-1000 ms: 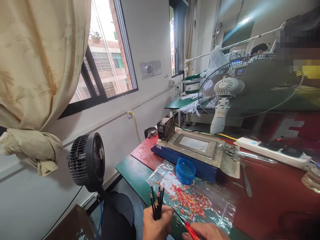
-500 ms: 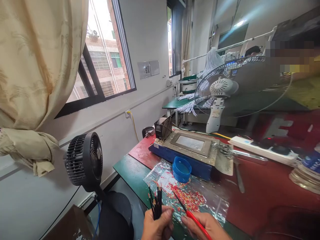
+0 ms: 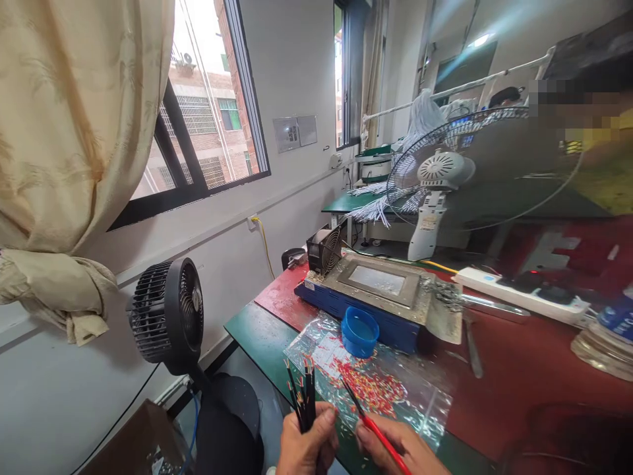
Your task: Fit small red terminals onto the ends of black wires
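Note:
My left hand [image 3: 309, 443] is closed around a bundle of black cables [image 3: 304, 399] that stand upright, with small stripped, coloured wire ends at the top. In my right hand [image 3: 398, 442] is a thin tool with a red handle [image 3: 383, 441]; its dark, narrow tip points up and to the left, apart from the bundle. Beyond both hands lies a clear plastic bag [image 3: 430, 412] strewn with small red and yellow bits [image 3: 378, 389]. A round blue container [image 3: 360, 333] sits at the bag's far edge.
Behind the blue container is a blue machine with a metal top [image 3: 363, 323]. A white power strip [image 3: 519, 293], a clear jar [image 3: 606, 343] and a large fan [image 3: 438, 171] are at the right. A black fan [image 3: 168, 313] stands left. A person in yellow [image 3: 606, 171] is at the far right.
My left hand and the cable bundle have shifted slightly left, and the cable ends have spread a little. My right hand and the red tool have moved slightly left.

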Demonstrator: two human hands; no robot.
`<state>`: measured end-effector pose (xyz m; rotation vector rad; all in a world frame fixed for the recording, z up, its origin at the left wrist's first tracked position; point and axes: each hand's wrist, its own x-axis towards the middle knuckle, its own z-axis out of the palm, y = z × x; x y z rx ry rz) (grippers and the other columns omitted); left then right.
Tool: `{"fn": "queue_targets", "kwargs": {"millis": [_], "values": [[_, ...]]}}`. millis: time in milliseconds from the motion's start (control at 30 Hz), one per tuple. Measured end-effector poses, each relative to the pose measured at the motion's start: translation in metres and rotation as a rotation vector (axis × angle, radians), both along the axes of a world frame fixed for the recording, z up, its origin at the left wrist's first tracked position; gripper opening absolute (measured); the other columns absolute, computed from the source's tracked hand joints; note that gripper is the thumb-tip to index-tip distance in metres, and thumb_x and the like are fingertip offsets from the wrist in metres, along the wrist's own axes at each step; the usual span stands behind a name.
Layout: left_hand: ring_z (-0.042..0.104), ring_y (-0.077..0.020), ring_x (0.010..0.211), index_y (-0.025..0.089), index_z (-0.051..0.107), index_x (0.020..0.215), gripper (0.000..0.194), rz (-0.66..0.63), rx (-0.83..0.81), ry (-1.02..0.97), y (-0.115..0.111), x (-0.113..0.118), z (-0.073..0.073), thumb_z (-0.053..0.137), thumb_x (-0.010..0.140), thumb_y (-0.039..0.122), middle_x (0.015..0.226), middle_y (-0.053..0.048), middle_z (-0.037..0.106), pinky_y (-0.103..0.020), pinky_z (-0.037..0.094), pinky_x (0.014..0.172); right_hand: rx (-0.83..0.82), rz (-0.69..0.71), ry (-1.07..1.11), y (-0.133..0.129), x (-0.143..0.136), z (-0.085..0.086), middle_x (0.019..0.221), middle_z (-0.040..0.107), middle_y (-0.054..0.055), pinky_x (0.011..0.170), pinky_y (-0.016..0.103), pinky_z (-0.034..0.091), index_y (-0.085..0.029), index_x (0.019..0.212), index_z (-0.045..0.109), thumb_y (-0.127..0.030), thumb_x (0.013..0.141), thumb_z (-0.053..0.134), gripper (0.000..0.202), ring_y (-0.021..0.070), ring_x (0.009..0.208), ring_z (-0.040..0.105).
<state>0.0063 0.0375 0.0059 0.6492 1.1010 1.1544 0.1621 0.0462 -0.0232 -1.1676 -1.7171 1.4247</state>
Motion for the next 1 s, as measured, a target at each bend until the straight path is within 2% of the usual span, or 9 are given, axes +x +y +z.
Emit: {"fn": "queue_targets", "kwargs": {"millis": [100, 167, 233, 300, 400, 567, 633, 800, 1000], "values": [[0.027, 0.0007, 0.026, 0.01, 0.062, 0.061, 0.047, -0.121, 0.039, -0.026, -0.004, 0.003, -0.001, 0.077, 0.046, 0.052, 0.037, 0.005, 0.045, -0.024, 0.006, 0.034, -0.137, -0.012, 0.122, -0.002, -0.002, 0.007, 0.052, 0.035, -0.006, 0.044, 0.022, 0.025, -0.02, 0.064, 0.043, -0.075, 0.074, 0.035, 0.057, 0.0082, 0.045, 0.034], [0.026, 0.0005, 0.027, 0.011, 0.062, 0.056, 0.045, -0.215, 0.082, -0.028, -0.007, 0.004, -0.003, 0.075, 0.049, 0.054, 0.033, 0.007, 0.038, -0.023, 0.008, 0.033, -0.162, -0.034, 0.152, -0.004, -0.003, 0.012, 0.051, 0.037, -0.006, 0.046, 0.021, 0.026, -0.019, 0.063, 0.042, -0.075, 0.074, 0.037, 0.057, 0.0077, 0.045, 0.036], [0.027, -0.0003, 0.027, 0.011, 0.065, 0.058, 0.046, -0.281, 0.115, -0.001, -0.009, 0.004, -0.005, 0.072, 0.051, 0.056, 0.032, 0.007, 0.036, -0.023, 0.009, 0.033, -0.173, -0.056, 0.148, -0.006, -0.003, 0.015, 0.051, 0.038, -0.006, 0.045, 0.021, 0.025, -0.019, 0.063, 0.042, -0.074, 0.074, 0.039, 0.056, 0.0074, 0.046, 0.037], [0.029, -0.0011, 0.028, 0.009, 0.068, 0.066, 0.049, -0.29, 0.117, 0.026, -0.01, 0.004, -0.007, 0.072, 0.051, 0.056, 0.033, 0.005, 0.04, -0.022, 0.011, 0.033, -0.169, -0.062, 0.141, -0.007, -0.002, 0.016, 0.051, 0.038, -0.006, 0.044, 0.021, 0.024, -0.019, 0.062, 0.042, -0.074, 0.073, 0.04, 0.056, 0.0073, 0.045, 0.036], [0.031, -0.0023, 0.028, 0.01, 0.068, 0.07, 0.051, -0.22, 0.084, 0.032, -0.011, 0.004, -0.009, 0.075, 0.048, 0.055, 0.032, 0.006, 0.04, -0.023, 0.014, 0.035, -0.141, -0.04, 0.111, -0.006, -0.002, 0.014, 0.05, 0.038, -0.006, 0.044, 0.021, 0.023, -0.019, 0.061, 0.041, -0.074, 0.073, 0.039, 0.056, 0.0076, 0.045, 0.035], [0.031, -0.0031, 0.027, 0.011, 0.063, 0.061, 0.049, -0.19, 0.023, 0.095, -0.009, 0.001, -0.011, 0.073, 0.048, 0.058, 0.032, 0.004, 0.045, -0.024, 0.011, 0.035, -0.053, -0.035, 0.09, -0.006, -0.003, 0.019, 0.053, 0.036, -0.006, 0.047, 0.022, 0.024, -0.019, 0.061, 0.043, -0.068, 0.075, 0.046, 0.052, 0.0077, 0.049, 0.031], [0.03, -0.0027, 0.027, 0.012, 0.062, 0.058, 0.048, -0.222, 0.042, 0.104, -0.009, 0.0, -0.012, 0.071, 0.051, 0.059, 0.031, 0.004, 0.043, -0.024, 0.01, 0.034, -0.1, -0.035, 0.144, -0.01, -0.004, 0.024, 0.052, 0.037, -0.006, 0.047, 0.022, 0.025, -0.018, 0.061, 0.045, -0.068, 0.073, 0.049, 0.052, 0.0076, 0.049, 0.032], [0.027, -0.0014, 0.028, 0.014, 0.06, 0.058, 0.043, -0.296, 0.126, -0.015, -0.012, 0.003, -0.006, 0.07, 0.055, 0.055, 0.033, 0.006, 0.039, -0.023, 0.011, 0.034, -0.363, -0.048, 0.405, -0.021, -0.006, 0.034, 0.051, 0.043, -0.005, 0.049, 0.021, 0.03, -0.017, 0.062, 0.05, -0.06, 0.078, 0.051, 0.046, 0.0082, 0.048, 0.04], [0.034, -0.0005, 0.032, 0.013, 0.062, 0.057, 0.039, -0.323, 0.117, -0.122, -0.015, 0.005, 0.001, 0.074, 0.053, 0.05, 0.041, 0.003, 0.048, -0.021, 0.016, 0.036, -0.413, 0.004, 0.478, -0.022, -0.006, 0.039, 0.046, 0.045, -0.004, 0.048, 0.022, 0.03, -0.017, 0.056, 0.051, -0.053, 0.08, 0.053, 0.043, 0.0078, 0.044, 0.04]]}}
